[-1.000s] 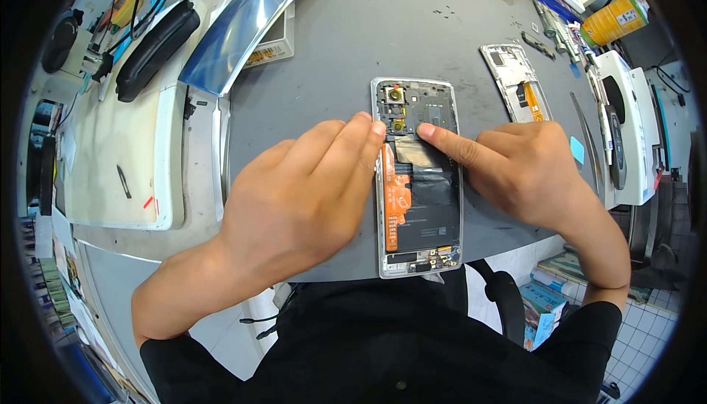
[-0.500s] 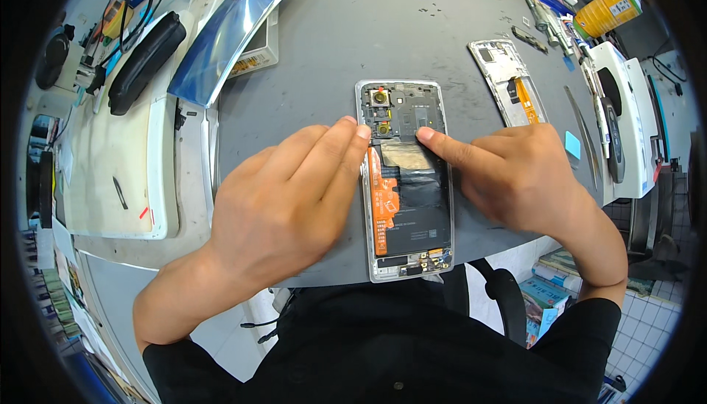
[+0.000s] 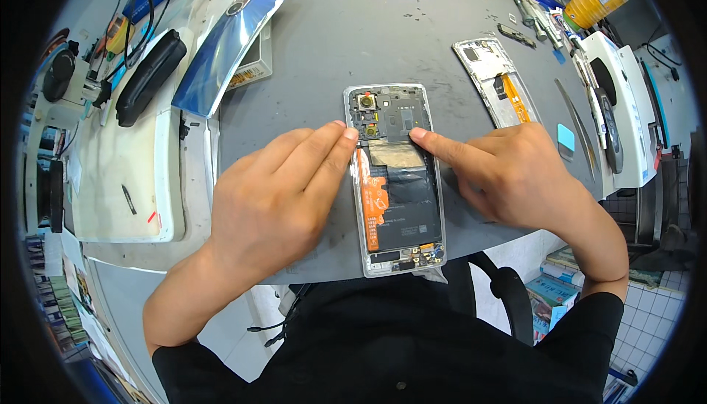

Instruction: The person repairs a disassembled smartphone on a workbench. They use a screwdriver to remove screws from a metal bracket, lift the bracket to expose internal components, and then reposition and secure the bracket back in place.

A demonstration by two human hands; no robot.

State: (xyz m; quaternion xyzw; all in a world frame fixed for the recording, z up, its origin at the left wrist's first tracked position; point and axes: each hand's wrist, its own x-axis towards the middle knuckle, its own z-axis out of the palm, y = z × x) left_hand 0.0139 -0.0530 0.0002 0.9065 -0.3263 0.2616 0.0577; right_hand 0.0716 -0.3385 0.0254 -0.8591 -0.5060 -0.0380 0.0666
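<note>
An opened smartphone (image 3: 401, 190) without its back cover lies lengthwise before me on the grey mat. Its camera lenses (image 3: 366, 102) are at the far left corner, with an orange flex cable (image 3: 372, 205) along the left side of the black battery (image 3: 409, 220). My left hand (image 3: 276, 183) rests at the phone's left edge, fingers pressed together and fingertips against the rim beside the cameras. My right hand (image 3: 504, 172) sets its index fingertip on the dark upper cover plate. The other fingers curl by the right edge; its thumb is mostly hidden.
Another phone frame (image 3: 497, 83) with an orange cable lies to the right, near tweezers (image 3: 578, 128) and a light-blue square (image 3: 565, 141). At the left, a shiny blue back cover (image 3: 228, 50) leans on a white box (image 3: 254, 61), beside a black case (image 3: 151, 78). A yellow can (image 3: 596, 0) stands far right.
The whole view has shifted slightly, so the phone and bench appear a little farther left. Both hands keep nearly the same places on the phone.
</note>
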